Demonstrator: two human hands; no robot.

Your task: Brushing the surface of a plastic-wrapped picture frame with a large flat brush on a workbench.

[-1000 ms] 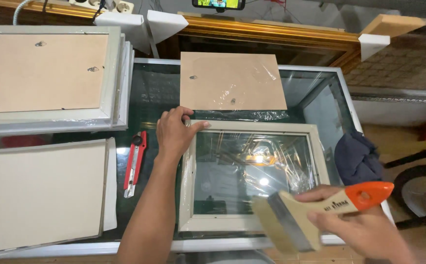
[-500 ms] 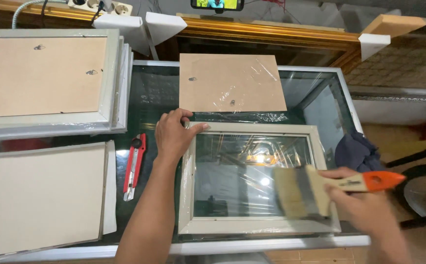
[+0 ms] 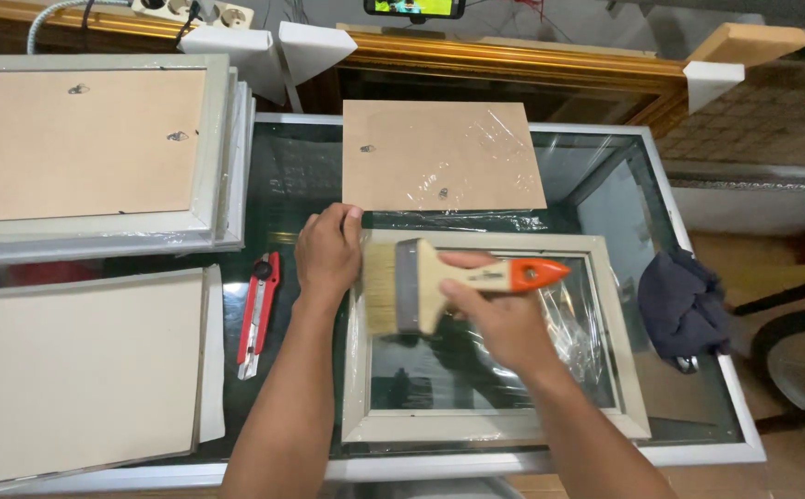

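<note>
Both bare forearms reach forward from the near edge of the surface. The left hand (image 3: 328, 254) lies palm down, fingers bent and pressing. The right hand (image 3: 499, 319) is curled in a closed grip, thumb on top, knuckles pointing left.

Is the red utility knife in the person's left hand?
No, the red utility knife lies on the glass table beside the left hand, which presses on the picture frame.

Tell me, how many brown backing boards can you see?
2: one loose backing board beyond the frame being brushed, one fitted in the top frame of the stack at far left. Lower frames may hide more.
</note>
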